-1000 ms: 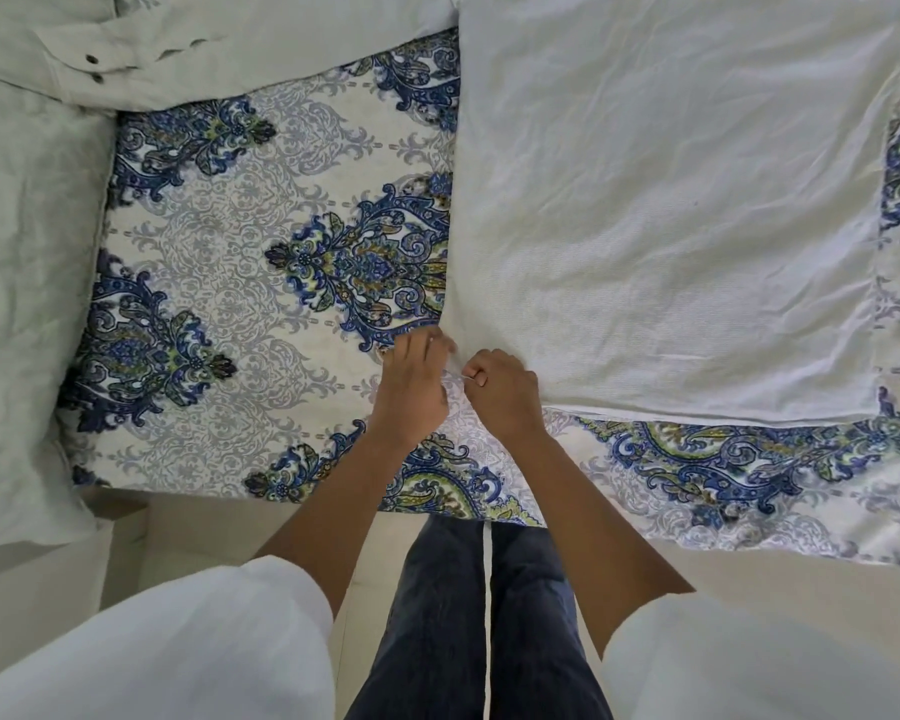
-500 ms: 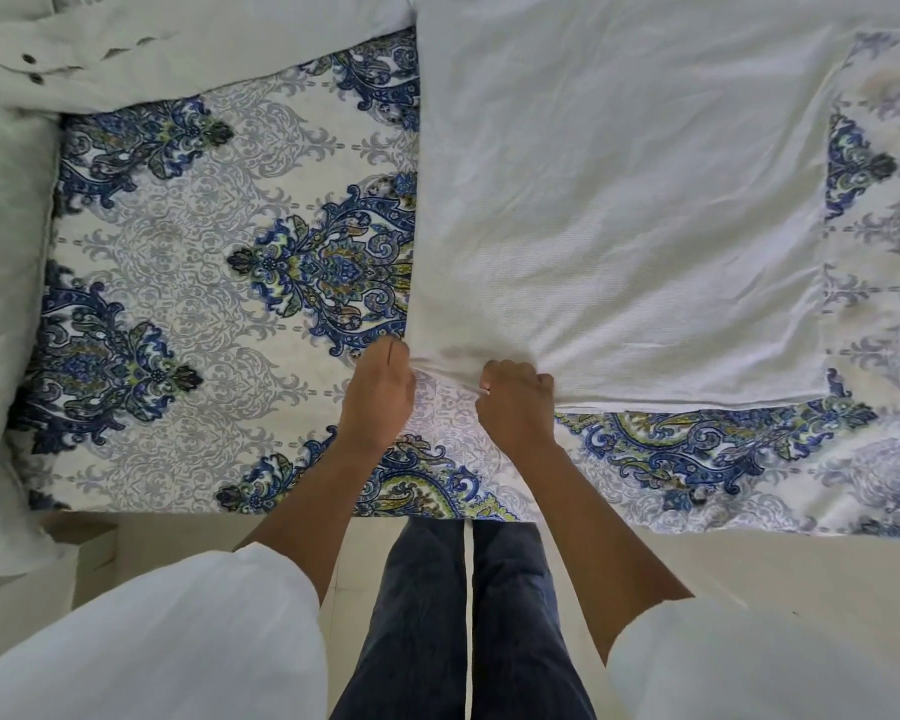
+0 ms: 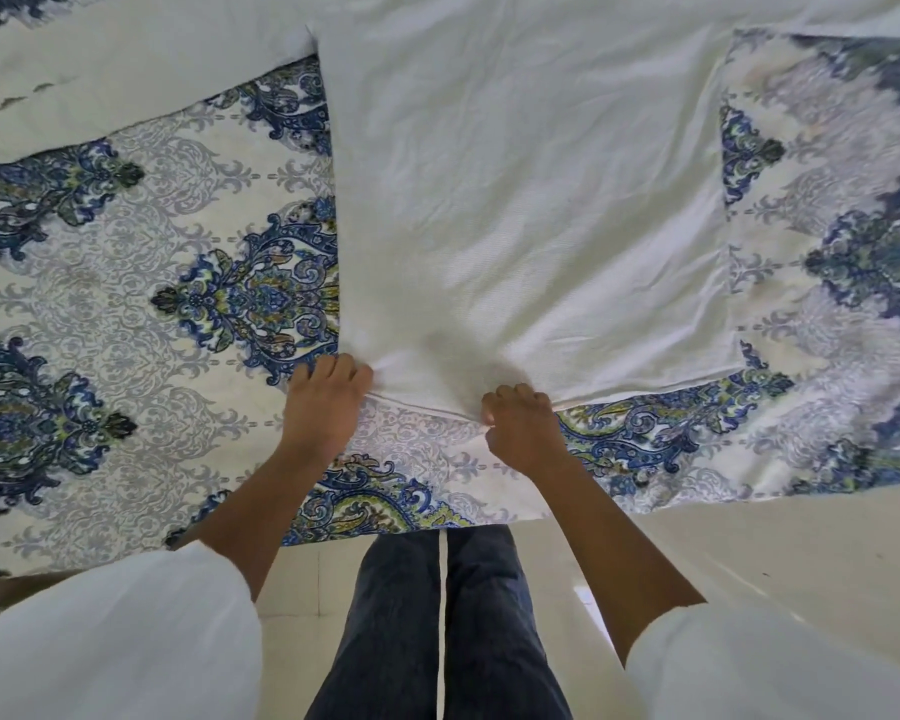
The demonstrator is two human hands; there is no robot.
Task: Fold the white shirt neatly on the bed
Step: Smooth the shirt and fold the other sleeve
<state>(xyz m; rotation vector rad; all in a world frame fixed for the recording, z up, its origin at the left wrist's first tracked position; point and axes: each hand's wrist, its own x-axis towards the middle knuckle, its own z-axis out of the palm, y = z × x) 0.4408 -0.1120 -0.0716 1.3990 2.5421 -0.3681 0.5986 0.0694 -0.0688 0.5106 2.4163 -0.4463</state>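
The white shirt (image 3: pixel 531 200) lies spread flat on the bed, its body in the middle and one sleeve (image 3: pixel 126 90) stretched out to the upper left. My left hand (image 3: pixel 323 402) grips the shirt's near-left hem corner. A little to the right, my right hand (image 3: pixel 520 423) pinches the same bottom hem with curled fingers. The cloth between the two hands is lifted slightly and puckered. The shirt's collar end is out of view at the top.
The bed sheet (image 3: pixel 126 330) is cream with blue and green paisley patterns. Its near edge (image 3: pixel 489 517) runs just in front of my legs (image 3: pixel 437 631), with pale tiled floor (image 3: pixel 775 553) below to the right.
My hands have moved apart along the hem, the right one sliding right. The view has shifted left, so the grey pillow at the left has dropped out of sight.
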